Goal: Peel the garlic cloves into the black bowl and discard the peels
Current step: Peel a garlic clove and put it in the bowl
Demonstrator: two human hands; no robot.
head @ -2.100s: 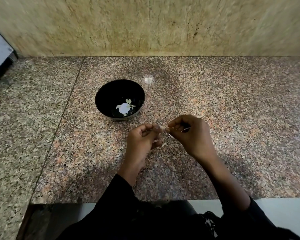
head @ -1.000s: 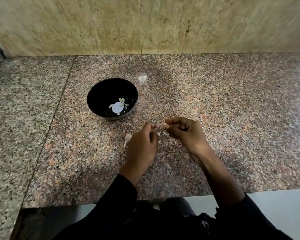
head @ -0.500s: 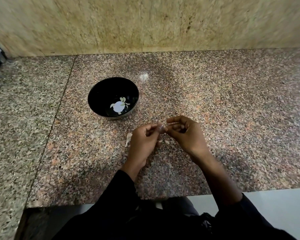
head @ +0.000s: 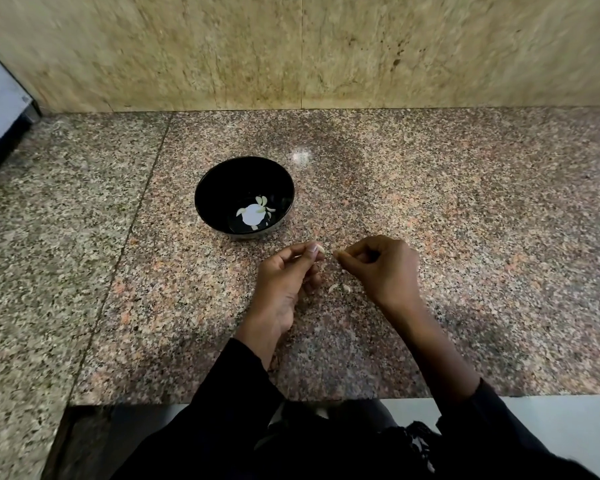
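Note:
The black bowl (head: pixel 245 197) stands on the granite counter with a few pale peeled garlic cloves (head: pixel 264 204) lying round a bright white spot in its bottom. In front of it, to the right, my left hand (head: pixel 284 282) pinches a small garlic clove (head: pixel 320 249) between thumb and forefinger. My right hand (head: pixel 381 268) is a short gap away, its fingertips pinching a tiny pale scrap of peel (head: pixel 338 253). Small bits of peel (head: pixel 340 288) lie on the counter between and below the two hands.
The granite counter (head: pixel 465 237) stretches wide to the right and left, backed by a beige stone wall (head: pixel 291 50). A grey appliance edge (head: pixel 0 109) sits at the far left. The counter's front edge (head: pixel 222 401) runs just above my dark sleeves.
My hands, joined on the clove half a second ago, have drawn slightly apart, the right taking a scrap of peel. The clove lying left of my left hand is out of sight.

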